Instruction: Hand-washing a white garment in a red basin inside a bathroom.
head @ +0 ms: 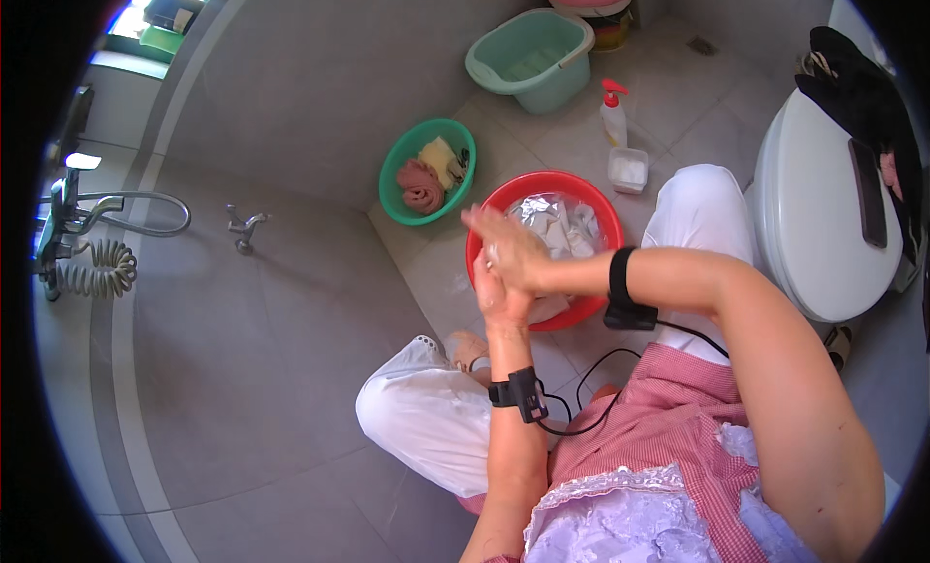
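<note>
My left hand (pixel 498 295) and my right hand (pixel 512 252) press together over the left side of a red plastic basin (pixel 617 225). Both look wet, the right one is blurred, and a small white patch shows between them; I cannot tell whether it is foam or a small object. In the basin, pale wet cloth (pixel 561 229) lies in water. A white pump bottle with a red top (pixel 614 120) and a small square white tub (pixel 628 170) with white contents stand just beyond the rim. A black band with a cable is on each forearm.
A green basin (pixel 389 172) with pink and cream cloths stands at the far left of the red one. Farther back is a mint-green tub (pixel 530 61). A closed toilet lid (pixel 821 221) bears a phone (pixel 868 192) and black cloth. A tap (pixel 245 229) juts from the left wall.
</note>
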